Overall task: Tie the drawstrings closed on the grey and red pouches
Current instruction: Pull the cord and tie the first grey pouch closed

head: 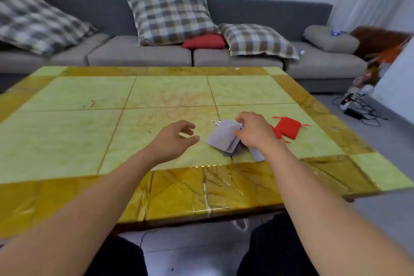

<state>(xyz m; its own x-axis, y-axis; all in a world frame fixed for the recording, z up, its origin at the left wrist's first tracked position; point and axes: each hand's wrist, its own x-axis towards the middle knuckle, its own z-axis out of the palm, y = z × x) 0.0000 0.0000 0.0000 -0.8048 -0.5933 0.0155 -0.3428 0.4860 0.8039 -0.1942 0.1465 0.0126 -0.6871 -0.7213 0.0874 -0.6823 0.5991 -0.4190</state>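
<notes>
My right hand (253, 132) pinches the top soft grey cloth pouch (223, 135), my left hand (174, 139) hangs open, so its thin string might slip loose.

Two bare hands (174, 139) reaching over one yellow-green tiled table (67, 96), a stack of grey fabric pouches (221, 136), exact count unclear, sitting mid-frame, one red drawstring pouch (286, 129) lying right of them, three plaid cushions (172, 15) resting on the sofa in the upper frame.
</notes>
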